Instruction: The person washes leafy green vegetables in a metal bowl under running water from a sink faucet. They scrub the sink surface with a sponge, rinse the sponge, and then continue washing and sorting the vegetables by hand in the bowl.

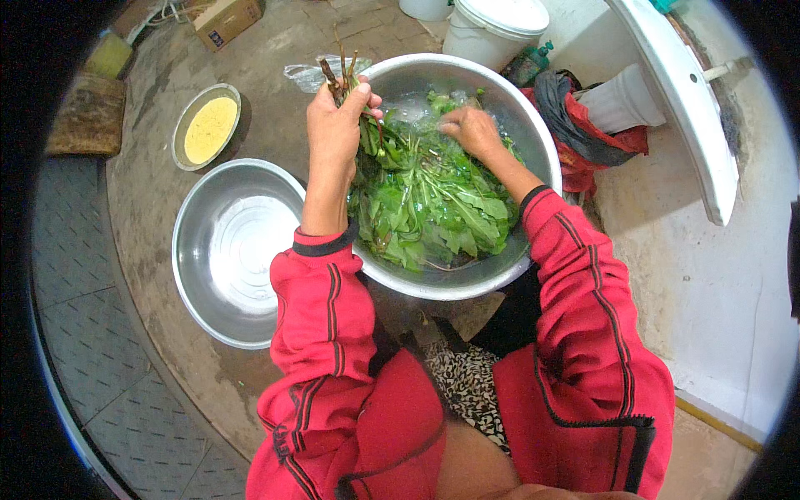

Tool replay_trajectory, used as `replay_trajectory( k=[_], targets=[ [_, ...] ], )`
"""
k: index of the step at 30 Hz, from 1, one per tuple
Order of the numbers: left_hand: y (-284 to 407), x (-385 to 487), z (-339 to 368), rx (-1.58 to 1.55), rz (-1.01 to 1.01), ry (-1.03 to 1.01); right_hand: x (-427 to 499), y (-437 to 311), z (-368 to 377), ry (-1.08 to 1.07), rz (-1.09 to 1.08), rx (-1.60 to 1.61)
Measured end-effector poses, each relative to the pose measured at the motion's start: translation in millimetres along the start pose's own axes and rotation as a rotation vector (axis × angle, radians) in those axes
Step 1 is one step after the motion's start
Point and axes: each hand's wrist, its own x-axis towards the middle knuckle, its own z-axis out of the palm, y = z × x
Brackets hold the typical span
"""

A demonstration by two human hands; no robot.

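Note:
Leafy greens point(431, 200) lie in water in a large metal basin point(459, 290) on the floor. My left hand point(342, 115), at the basin's left rim, is shut on a bunch of greens by its brown roots point(330, 76), which point up and away from me; the leaves hang into the basin. Inside the basin's far right part, my right hand point(472, 130) is low over the water with its fingers bent. Splashing water blurs its fingertips, so whether it grips a leaf cannot be told.
A second metal basin point(240, 250) stands at the left, with a bowl of yellow contents point(211, 130) beyond it. A lidded white bucket point(494, 31) is at the back, near a green bottle point(531, 62). A white sink or basin edge point(694, 112) juts in at the right. A cardboard box point(228, 22) lies farther off.

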Motion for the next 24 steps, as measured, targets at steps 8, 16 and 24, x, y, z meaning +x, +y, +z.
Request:
replay_trajectory(
  k=[8,16,24],
  targets=[
    [-3,-2,-6,0.013,-0.013,0.023,-6,-14,-19,-0.068,0.257,-0.083],
    [1,0,5,-0.007,0.017,-0.021,-11,16,-59,0.062,0.200,0.130],
    [-2,-1,1,-0.007,0.020,0.007,-19,-56,-186,0.292,0.162,0.722]
  ],
)
